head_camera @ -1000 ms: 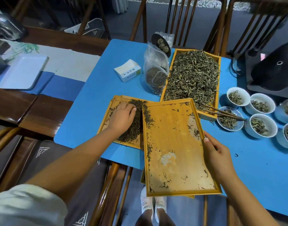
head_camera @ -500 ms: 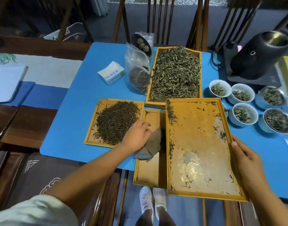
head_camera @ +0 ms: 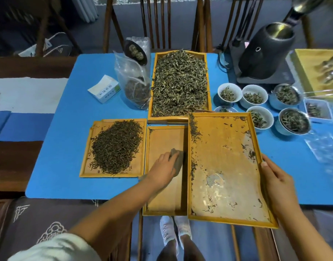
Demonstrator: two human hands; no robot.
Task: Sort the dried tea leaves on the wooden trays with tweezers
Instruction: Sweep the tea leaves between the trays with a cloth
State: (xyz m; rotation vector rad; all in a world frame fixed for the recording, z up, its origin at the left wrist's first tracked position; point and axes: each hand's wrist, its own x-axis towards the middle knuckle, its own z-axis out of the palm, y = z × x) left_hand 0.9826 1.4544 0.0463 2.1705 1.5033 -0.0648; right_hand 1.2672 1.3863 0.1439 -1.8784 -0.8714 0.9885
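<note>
Right grip holding tray, left hand on cloth

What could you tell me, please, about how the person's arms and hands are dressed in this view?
Both forearms are bare, and neither the left hand nor the right hand wears a glove. No ring, watch or bracelet is visible. A pale, off-white short sleeve covers the left upper arm at the bottom of the frame. The right arm's sleeve lies out of view.

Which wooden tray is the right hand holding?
The nearly bare big tray at front right; the right hand grips its right edge. The other three lie untouched by it.
</note>
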